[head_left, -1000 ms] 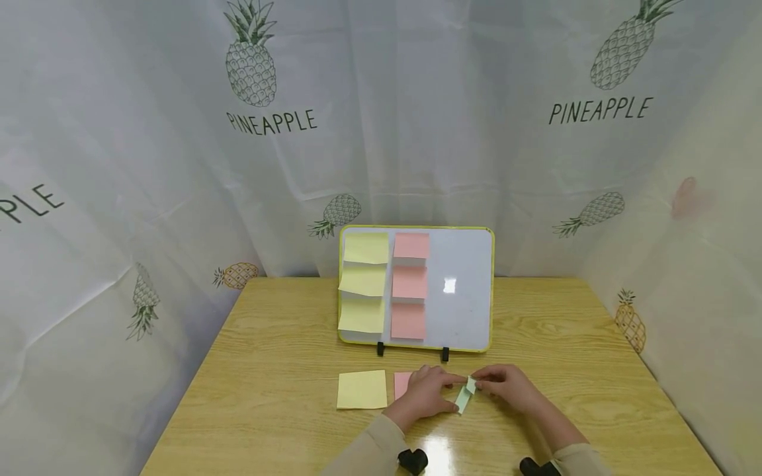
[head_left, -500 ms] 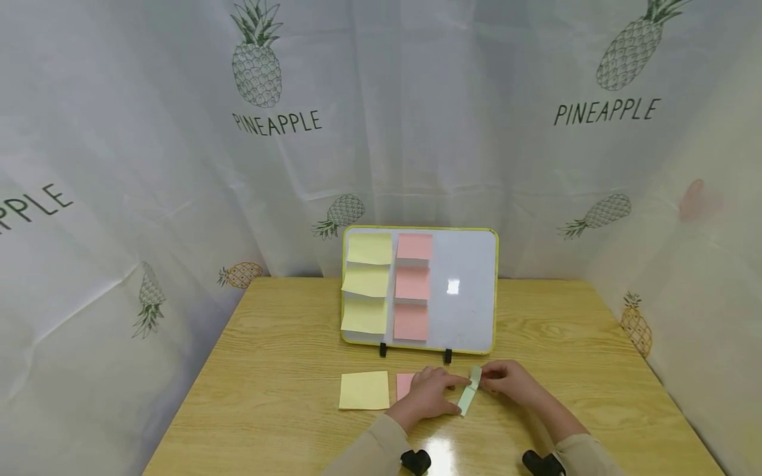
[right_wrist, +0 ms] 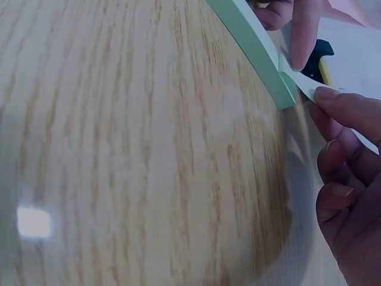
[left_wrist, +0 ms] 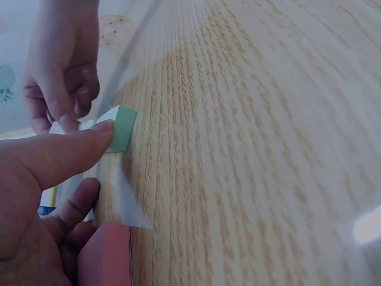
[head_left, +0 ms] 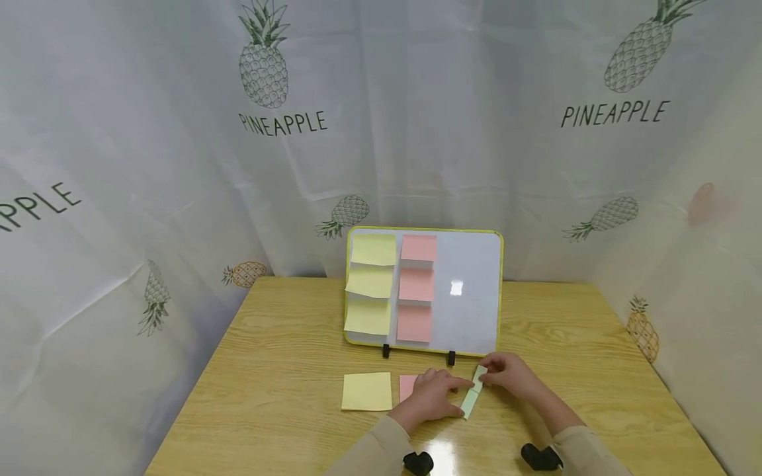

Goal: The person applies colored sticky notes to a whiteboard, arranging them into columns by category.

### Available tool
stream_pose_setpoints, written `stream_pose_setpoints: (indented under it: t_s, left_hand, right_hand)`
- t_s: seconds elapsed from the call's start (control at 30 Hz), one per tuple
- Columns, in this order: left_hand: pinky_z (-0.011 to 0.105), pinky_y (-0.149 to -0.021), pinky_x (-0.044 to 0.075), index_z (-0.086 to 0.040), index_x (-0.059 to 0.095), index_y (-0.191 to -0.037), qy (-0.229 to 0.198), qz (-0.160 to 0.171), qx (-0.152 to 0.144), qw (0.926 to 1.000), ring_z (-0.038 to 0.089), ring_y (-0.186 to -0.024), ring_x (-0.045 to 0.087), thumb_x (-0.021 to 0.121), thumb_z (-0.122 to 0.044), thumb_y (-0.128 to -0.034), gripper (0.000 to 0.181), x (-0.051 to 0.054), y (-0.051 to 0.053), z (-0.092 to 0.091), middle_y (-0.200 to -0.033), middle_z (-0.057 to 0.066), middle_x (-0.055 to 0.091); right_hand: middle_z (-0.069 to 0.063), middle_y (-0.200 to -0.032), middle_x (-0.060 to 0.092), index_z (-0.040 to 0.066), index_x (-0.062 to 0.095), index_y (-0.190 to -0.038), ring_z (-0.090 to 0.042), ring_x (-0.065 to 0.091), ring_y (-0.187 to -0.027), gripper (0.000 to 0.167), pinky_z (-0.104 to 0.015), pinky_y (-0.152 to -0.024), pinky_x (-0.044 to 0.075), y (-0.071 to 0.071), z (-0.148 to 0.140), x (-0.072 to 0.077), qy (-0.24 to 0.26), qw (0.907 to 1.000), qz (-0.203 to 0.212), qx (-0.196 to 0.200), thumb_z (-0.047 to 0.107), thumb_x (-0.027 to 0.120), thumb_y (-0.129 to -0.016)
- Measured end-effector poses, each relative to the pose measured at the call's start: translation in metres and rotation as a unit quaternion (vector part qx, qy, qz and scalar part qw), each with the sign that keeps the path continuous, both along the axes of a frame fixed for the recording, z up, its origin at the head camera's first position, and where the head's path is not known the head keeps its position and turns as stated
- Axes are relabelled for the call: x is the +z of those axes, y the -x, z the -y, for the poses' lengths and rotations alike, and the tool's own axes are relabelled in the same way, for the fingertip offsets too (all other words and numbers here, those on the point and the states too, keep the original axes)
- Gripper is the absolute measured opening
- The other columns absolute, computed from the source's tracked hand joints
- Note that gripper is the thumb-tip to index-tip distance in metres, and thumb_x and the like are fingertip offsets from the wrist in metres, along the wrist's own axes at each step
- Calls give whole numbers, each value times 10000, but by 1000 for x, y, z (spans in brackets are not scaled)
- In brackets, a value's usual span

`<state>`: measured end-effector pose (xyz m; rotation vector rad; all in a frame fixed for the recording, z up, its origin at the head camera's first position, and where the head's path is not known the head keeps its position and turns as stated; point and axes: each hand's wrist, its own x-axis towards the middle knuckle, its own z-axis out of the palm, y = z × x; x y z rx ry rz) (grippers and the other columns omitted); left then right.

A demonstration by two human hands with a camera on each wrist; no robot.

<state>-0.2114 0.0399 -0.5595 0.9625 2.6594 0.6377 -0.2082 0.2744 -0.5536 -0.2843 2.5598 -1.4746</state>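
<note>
on one whiteboard [head_left: 473, 261], three yellow notes [head_left: 369, 283] and three pink notes [head_left: 415, 285] are counted; at its lower edge, two black pieces [head_left: 385, 351] are seen. on one table [head_left: 286, 370], one yellow rectangle [head_left: 366, 391], one pink pad [left_wrist: 104, 256] (partly covered) and one green pad [head_left: 469, 403] are found. one left hand [head_left: 430, 396] and one right hand [head_left: 513, 375] are shown. on the surrounding cloth [head_left: 417, 132], seven printed pineapples [head_left: 264, 76] are counted, two of them orange.

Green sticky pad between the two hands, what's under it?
The green sticky pad appears to rest on the wooden table, whose grain shows beside it. The patch directly beneath is covered, so I can't see whether anything is there.
</note>
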Motion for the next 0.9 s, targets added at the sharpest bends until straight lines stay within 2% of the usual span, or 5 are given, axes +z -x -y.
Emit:
stream_pose_setpoints:
  t_s: [0.37, 0.67, 0.9]
  left_hand:
    - [279, -745, 331, -476, 569, -1312, -121, 17, -34, 9999, 5, -855, 396, 806, -392, -797, 573, 2, -1, 1, -970, -227, 527]
    - [264, -715, 310, -476, 564, -1318, -101, 59, -52, 9999, 12, -797, 372, 807, -383, -797, 583, 6, -2, 1, -957, -220, 525]
    - [268, -723, 314, -476, 564, -1316, -96, 18, -66, 9999, 6, -806, 380, 807, -387, -794, 583, 4, -2, 1, -951, -229, 516]
  right_hand:
    - [-54, -851, 613, -48, 665, -1057, -205, 590, -716, 221, -326, -619, 518, 5, 0, 10, -123, 9997, -182, 87, 65, 721, -876]
    - [-41, -831, 609, -33, 674, -1014, -154, 562, -733, 208, -287, -613, 494, 11, -1, 17, -354, 9987, -376, 8, 65, 752, -848]
    - [-19, -822, 605, -17, 684, -1002, -145, 554, -736, 196, -279, -616, 488, 15, -3, 20, -411, 9983, -396, -70, 70, 758, -843]
